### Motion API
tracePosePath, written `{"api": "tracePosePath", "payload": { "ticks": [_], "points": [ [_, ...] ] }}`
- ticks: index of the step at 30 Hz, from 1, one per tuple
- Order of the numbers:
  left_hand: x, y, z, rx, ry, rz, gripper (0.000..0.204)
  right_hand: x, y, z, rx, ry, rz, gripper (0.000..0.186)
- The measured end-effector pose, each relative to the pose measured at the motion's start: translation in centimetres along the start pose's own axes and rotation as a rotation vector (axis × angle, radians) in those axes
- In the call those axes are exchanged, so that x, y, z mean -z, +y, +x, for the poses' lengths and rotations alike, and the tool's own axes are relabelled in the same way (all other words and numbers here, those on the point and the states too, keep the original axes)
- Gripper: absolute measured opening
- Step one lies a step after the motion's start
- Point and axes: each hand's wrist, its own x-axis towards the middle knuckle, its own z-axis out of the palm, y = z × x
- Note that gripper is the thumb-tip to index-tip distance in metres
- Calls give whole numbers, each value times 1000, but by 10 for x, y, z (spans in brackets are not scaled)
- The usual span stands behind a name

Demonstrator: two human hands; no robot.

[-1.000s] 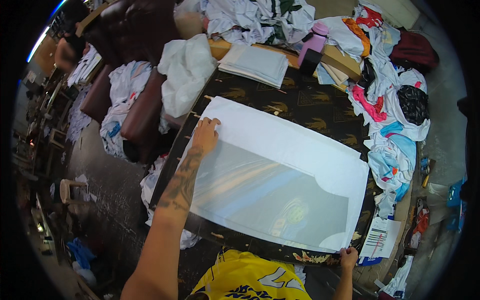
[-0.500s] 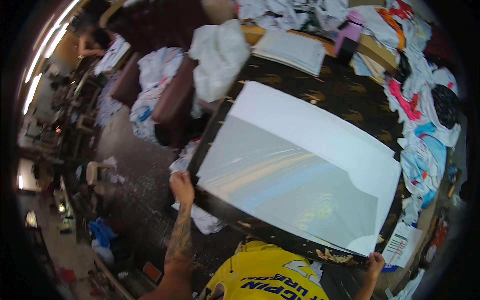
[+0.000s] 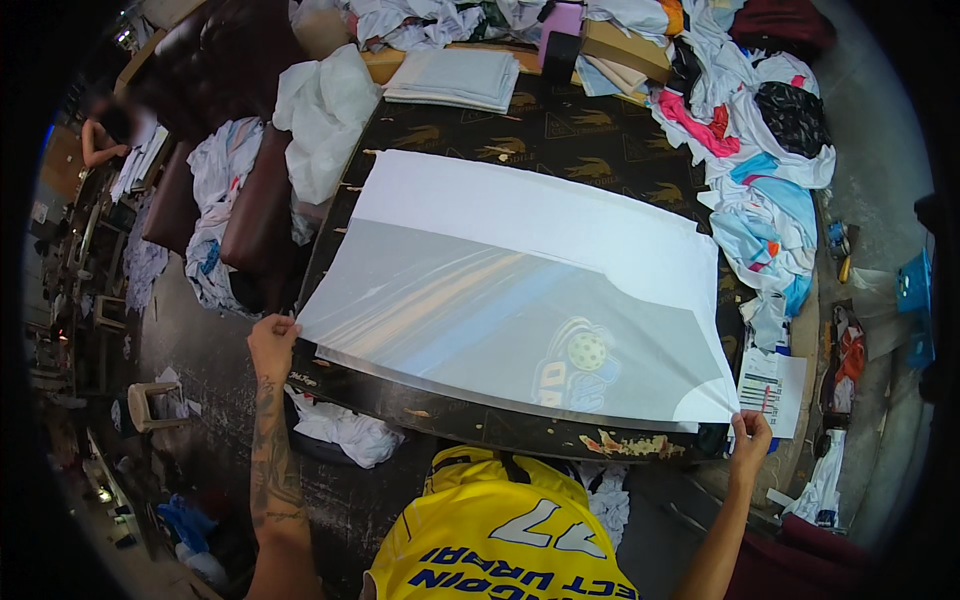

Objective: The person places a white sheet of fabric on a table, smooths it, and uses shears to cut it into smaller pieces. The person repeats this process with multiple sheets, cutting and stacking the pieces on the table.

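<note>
A white cloth sheet (image 3: 520,200) with a pale grey, garment-shaped print lies across a dark tabletop. Tan and blue streaks and a faint ball emblem mark the print. My left hand (image 3: 272,345) pinches the sheet's near left corner at the table's left edge. At the near right corner, my right hand (image 3: 750,440) grips the cloth between thumb and fingers, and small creases run from it. Along the near side, the edge of another layer shows under the cloth.
Folded pale sheets (image 3: 452,80) lie at the table's far side. Heaped garments (image 3: 765,215) line the right side, near a printed paper (image 3: 775,385). Dark red armchairs (image 3: 255,215) with cloth stand at left, a small stool (image 3: 150,405) below. Another person (image 3: 100,140) sits far left.
The view has shifted, and the table sits squarer in it. My left hand, beside the sheet's left corner before, now pinches it. The cloth's near right corner looks pulled tighter by my right hand.
</note>
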Motion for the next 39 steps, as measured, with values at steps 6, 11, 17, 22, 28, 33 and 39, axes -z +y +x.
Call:
{"api": "tracePosePath", "payload": {
  "ticks": [6, 11, 17, 22, 28, 33, 39],
  "points": [
    [-34, -21, -31, 50, 64, 4, 16, -1, 21, -14, -90, -56, 32, 14],
    [-58, -37, -42, 71, 64, -191, 18, -42, 56, -24, -169, -90, 135, 7],
    [-135, 85, -92, -258, 219, -90, 39, -49, 61, -29, -449, -157, 276, 11],
    [-272, 278, -176, -773, -383, -299, 53, -43, -10, -38, -129, -113, -90, 19],
    [-401, 497, -187, -1667, -440, 100, 51, -56, -98, -47, 313, -407, -311, 21],
    [-458, 600, -147, -1681, -698, 601, 9, -12, -40, -44, -112, -190, 88, 15],
    [-488, 608, -148, -1513, -843, 849, 18, -39, 42, -23, -305, -220, 194, 11]
  ]
}}
